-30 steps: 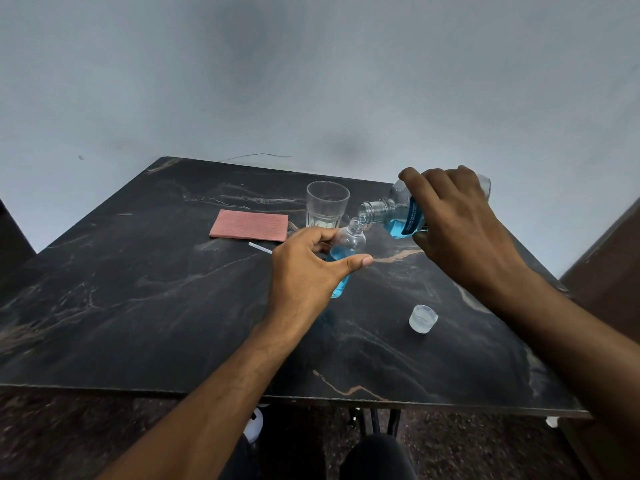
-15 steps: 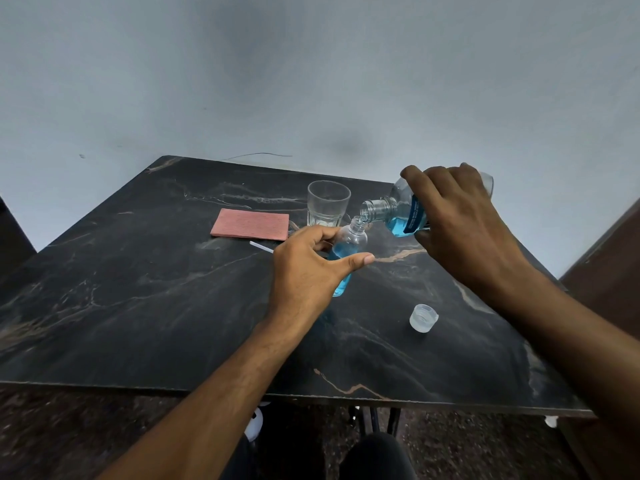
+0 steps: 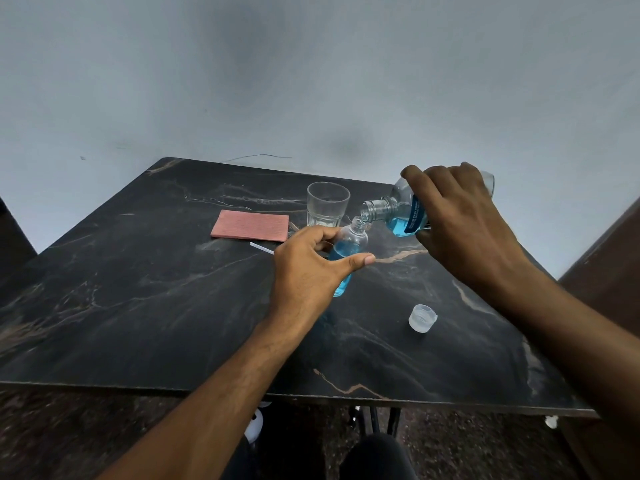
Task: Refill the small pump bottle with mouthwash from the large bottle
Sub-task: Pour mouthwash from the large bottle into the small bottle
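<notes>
— Mouthwash, where is it?

— Blue, and in both bottles. My right hand (image 3: 460,223) wraps its curled fingers over the large bottle (image 3: 401,216), tipped nearly on its side above the tabletop (image 3: 138,299), with its open mouth just over the neck of the small pump bottle (image 3: 348,247). The blue liquid sits pooled low in the large bottle's body.

— And your left hand?

— My left hand (image 3: 311,271) grips the small bottle, fingers curled round its far side and the thumb stretched straight across the front. The bottle leans toward the large one, blue filling its lower part; I cannot tell whether its base touches the tabletop.

— Any writing?

— A dark blue label with pale lettering shows on the large bottle between my fingers, but it is too small to read.

— What else lies around?

— A clear cap (image 3: 422,318) lies near my right forearm. An empty glass (image 3: 327,204) stands behind the small bottle, a pink cloth (image 3: 250,225) lies flat to its left, and a thin white tube (image 3: 261,248) lies just in front of the cloth.
</notes>
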